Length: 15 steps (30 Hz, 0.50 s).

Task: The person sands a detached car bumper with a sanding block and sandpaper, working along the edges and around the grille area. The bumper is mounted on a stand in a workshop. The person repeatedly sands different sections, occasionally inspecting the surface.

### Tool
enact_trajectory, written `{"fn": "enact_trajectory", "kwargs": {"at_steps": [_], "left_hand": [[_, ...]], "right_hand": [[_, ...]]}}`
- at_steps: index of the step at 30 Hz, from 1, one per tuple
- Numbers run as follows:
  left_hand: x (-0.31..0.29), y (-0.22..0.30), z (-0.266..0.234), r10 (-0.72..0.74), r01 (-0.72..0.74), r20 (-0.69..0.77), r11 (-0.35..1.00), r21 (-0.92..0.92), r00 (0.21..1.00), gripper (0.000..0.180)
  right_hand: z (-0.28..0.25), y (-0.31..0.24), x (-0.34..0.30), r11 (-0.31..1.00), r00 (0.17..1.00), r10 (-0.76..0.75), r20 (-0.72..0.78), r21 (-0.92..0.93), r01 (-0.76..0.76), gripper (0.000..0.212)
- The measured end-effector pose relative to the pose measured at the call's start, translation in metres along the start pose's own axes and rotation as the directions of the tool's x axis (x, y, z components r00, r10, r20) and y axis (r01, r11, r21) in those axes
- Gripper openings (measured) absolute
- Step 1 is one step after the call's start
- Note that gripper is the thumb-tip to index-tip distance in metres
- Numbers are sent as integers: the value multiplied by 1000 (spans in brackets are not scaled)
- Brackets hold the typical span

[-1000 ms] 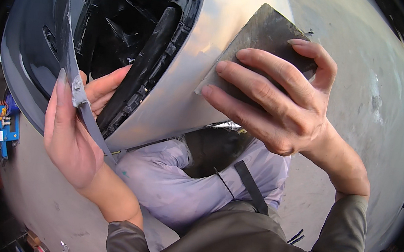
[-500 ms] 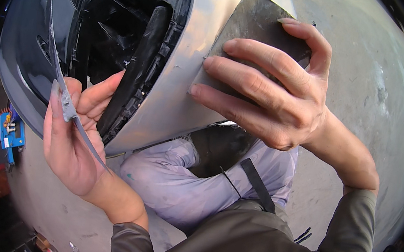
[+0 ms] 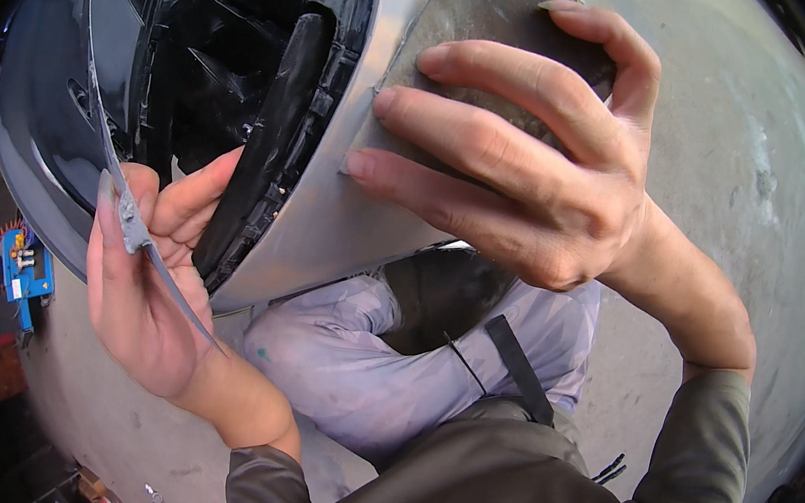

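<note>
My left hand (image 3: 151, 291) pinches a thin plate (image 3: 168, 278) seen nearly edge-on, with a lump of grey putty (image 3: 132, 228) on its face. This hand sits close to the inner black edge of a car bumper (image 3: 271, 261). My right hand (image 3: 543, 173) holds a flat dark grey sheet (image 3: 482, 15) with straight edges, its fingers spread over the top. The sheet lies over the bumper's silvery-grey outer surface, its left edge at or near that surface. The thumb of my right hand is hidden, and whether the sheet presses on the bumper I cannot tell.
The bumper's dark hollow side with black plastic parts (image 3: 237, 40) faces left. My crossed legs in pale trousers (image 3: 338, 364) are close below it. Blue equipment (image 3: 23, 275) stands on the left. Grey concrete floor (image 3: 730, 121) stretches to the right.
My right hand and the dark grey sheet have shifted left and slightly up across the bumper. My left hand with the putty-smeared plate is almost unmoved.
</note>
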State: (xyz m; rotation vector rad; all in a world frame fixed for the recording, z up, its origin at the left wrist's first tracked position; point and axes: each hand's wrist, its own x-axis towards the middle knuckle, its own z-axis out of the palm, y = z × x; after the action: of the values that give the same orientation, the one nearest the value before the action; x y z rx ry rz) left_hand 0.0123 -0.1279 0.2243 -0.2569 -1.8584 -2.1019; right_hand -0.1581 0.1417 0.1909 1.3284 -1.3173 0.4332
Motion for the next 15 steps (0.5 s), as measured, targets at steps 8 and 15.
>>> {"fn": "enact_trajectory", "kwargs": {"at_steps": [8, 15], "left_hand": [[2, 1, 5, -44, 45, -64, 999, 21, 997, 23], [2, -2, 1, -18, 19, -27, 1000, 22, 999, 27]], "right_hand": [[-53, 10, 7, 990, 938, 129, 322, 5, -138, 41], [-25, 12, 0, 975, 982, 135, 131, 156, -155, 38]]}}
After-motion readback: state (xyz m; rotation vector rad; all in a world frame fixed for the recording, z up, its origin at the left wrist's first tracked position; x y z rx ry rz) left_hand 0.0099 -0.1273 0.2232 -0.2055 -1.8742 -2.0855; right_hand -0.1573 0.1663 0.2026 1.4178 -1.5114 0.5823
